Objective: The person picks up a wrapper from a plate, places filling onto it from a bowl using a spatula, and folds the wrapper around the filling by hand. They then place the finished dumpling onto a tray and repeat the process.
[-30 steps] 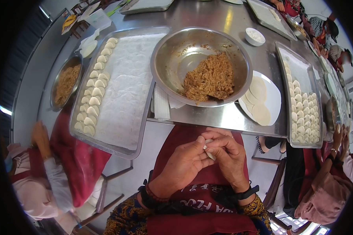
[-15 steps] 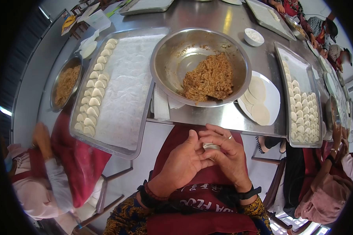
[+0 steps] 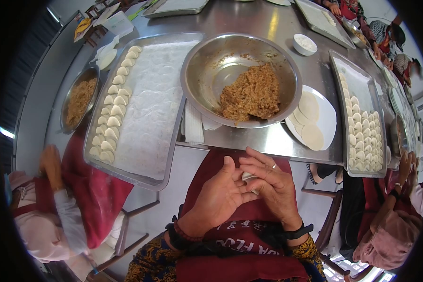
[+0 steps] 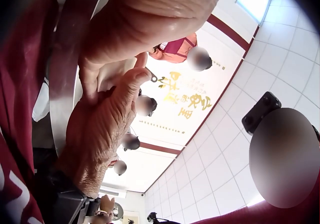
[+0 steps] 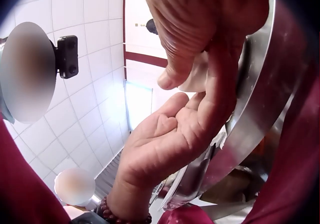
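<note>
A pale, folded dumpling point(image 3: 247, 176) is between the two hands, over the lap and in front of the table edge. My right hand point(image 3: 278, 190) pinches it between thumb and fingers, whose backs hide much of it. Palm up, my left hand point(image 3: 217, 197) has its thumb raised apart and its fairly straight fingertips at the dumpling's underside. In the right wrist view the dumpling point(image 5: 197, 74) shows as a smooth white edge beside the right thumb. A large steel bowl point(image 3: 191, 70) with brown minced filling point(image 3: 251, 94) stands just beyond the hands.
A floured tray point(image 3: 162, 162) with rows of dumplings lies at left, overhanging the table edge. Round wrappers point(image 3: 310, 120) lie on a white plate point(image 3: 330, 120) at right, near a small bowl of white powder point(image 3: 305, 43). Another dumpling tray point(image 3: 337, 63) stands further right; people sit on both sides.
My left thumb and index finger have come off the dumpling's edge and spread open. The right hand has turned, its fingers now covering more of the dumpling.
</note>
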`<action>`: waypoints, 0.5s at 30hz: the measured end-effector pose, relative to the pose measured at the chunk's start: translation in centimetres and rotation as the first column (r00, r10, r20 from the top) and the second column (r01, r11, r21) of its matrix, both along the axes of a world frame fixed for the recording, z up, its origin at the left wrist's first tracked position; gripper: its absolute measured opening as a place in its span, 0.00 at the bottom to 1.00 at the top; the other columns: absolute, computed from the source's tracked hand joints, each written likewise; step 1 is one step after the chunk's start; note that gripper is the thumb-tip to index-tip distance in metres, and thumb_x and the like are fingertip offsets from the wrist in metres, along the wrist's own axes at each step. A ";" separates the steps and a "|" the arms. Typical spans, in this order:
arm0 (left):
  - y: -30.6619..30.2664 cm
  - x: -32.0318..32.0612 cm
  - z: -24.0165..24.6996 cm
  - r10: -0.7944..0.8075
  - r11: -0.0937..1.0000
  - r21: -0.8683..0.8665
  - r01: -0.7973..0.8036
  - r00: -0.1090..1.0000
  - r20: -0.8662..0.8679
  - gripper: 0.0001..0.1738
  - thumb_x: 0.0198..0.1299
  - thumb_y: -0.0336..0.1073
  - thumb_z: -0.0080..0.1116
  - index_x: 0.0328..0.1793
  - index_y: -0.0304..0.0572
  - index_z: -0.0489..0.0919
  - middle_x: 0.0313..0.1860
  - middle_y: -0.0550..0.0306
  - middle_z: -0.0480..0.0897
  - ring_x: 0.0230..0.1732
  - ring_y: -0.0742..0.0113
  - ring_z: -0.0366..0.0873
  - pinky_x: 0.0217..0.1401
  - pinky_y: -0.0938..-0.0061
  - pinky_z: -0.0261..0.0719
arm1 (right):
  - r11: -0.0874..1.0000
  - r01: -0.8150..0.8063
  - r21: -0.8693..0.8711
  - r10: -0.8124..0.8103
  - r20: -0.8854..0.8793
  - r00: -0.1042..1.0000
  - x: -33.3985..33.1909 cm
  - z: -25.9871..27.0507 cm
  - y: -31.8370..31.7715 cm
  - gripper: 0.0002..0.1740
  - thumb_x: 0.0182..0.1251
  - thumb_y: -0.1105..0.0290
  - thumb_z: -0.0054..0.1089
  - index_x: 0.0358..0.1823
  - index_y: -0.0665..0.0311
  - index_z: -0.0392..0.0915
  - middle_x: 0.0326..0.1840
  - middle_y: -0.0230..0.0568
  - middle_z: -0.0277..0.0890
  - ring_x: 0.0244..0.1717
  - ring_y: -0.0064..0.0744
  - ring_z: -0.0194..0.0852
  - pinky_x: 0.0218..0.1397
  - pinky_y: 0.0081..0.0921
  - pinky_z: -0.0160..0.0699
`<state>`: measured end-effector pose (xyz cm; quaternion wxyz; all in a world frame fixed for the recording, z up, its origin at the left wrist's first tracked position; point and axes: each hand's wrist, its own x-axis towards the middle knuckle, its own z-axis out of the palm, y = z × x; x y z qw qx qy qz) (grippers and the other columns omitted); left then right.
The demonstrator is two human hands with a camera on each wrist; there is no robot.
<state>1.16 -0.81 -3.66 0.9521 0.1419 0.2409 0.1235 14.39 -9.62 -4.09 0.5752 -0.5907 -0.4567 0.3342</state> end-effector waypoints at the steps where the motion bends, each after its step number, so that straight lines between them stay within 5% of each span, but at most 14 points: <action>1: 0.0 -0.1 -0.1 0.000 1.000 0.000 0.000 1.000 0.000 0.35 0.76 0.60 0.27 0.71 0.36 0.62 0.66 0.46 0.71 0.66 0.55 0.71 0.70 0.50 0.69 | 1.000 0.000 0.000 0.000 0.000 1.000 0.0 0.2 0.0 0.07 0.61 0.76 0.65 0.40 0.62 0.86 0.53 0.40 0.83 0.70 0.41 0.67 0.67 0.35 0.72; 10: -0.3 -0.1 -0.6 -0.014 1.000 0.011 0.013 0.999 0.052 0.35 0.76 0.61 0.27 0.69 0.36 0.63 0.67 0.47 0.70 0.66 0.56 0.72 0.70 0.52 0.69 | 1.000 0.022 0.011 -0.023 0.092 0.996 -0.2 -0.4 -0.1 0.08 0.60 0.77 0.65 0.40 0.62 0.85 0.52 0.39 0.83 0.67 0.45 0.71 0.67 0.36 0.72; 15: -0.4 -0.6 -2.2 0.019 0.995 -0.103 -0.010 0.996 0.083 0.33 0.75 0.61 0.31 0.66 0.40 0.68 0.59 0.52 0.77 0.63 0.57 0.74 0.69 0.54 0.70 | 1.000 0.011 -0.026 -0.007 0.140 0.990 -0.2 0.5 -0.1 0.09 0.58 0.77 0.66 0.41 0.62 0.85 0.54 0.40 0.83 0.67 0.44 0.71 0.67 0.37 0.71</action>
